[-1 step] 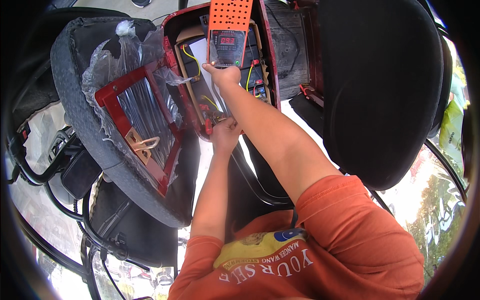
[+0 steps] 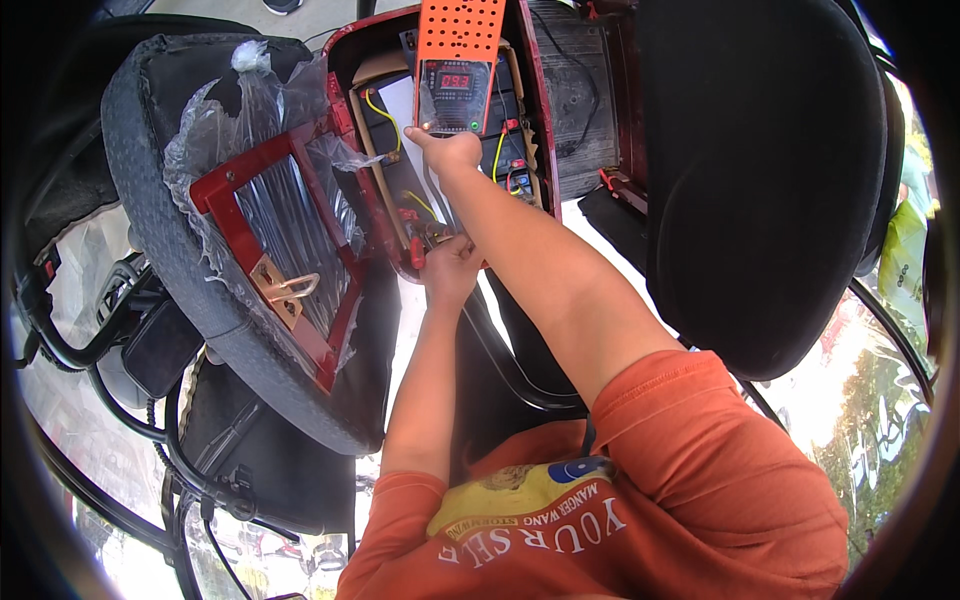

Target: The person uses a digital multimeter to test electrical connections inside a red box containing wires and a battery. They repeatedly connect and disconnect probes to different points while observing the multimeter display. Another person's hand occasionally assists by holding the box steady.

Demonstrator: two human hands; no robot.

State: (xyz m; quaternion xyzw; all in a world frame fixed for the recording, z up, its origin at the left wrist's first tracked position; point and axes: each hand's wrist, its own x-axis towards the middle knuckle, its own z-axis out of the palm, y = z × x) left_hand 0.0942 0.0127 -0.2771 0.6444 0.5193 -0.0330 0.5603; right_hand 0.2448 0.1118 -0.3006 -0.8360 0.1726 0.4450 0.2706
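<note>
An orange battery tester (image 2: 459, 35) with a lit red display lies over the batteries (image 2: 508, 95) in an open dark red compartment. At its lower edge is my right hand (image 2: 452, 152), closed, with the thumb stretched to the tester's lower left corner. Grey leads run down from the tester beneath my right forearm. Nearer me, my left hand (image 2: 452, 268) is closed at the compartment's front corner, around a metal clamp (image 2: 437, 236) that the fingers partly hide. Just left of it shows a red handle (image 2: 417, 252). A yellow wire (image 2: 380, 108) bends between terminals.
The tipped-up seat (image 2: 150, 170) on the left shows its red metal frame (image 2: 225, 200), torn clear plastic and a latch loop (image 2: 293, 287). A large black seat back (image 2: 765, 190) stands on the right. The compartment's red rim (image 2: 545, 120) surrounds the batteries.
</note>
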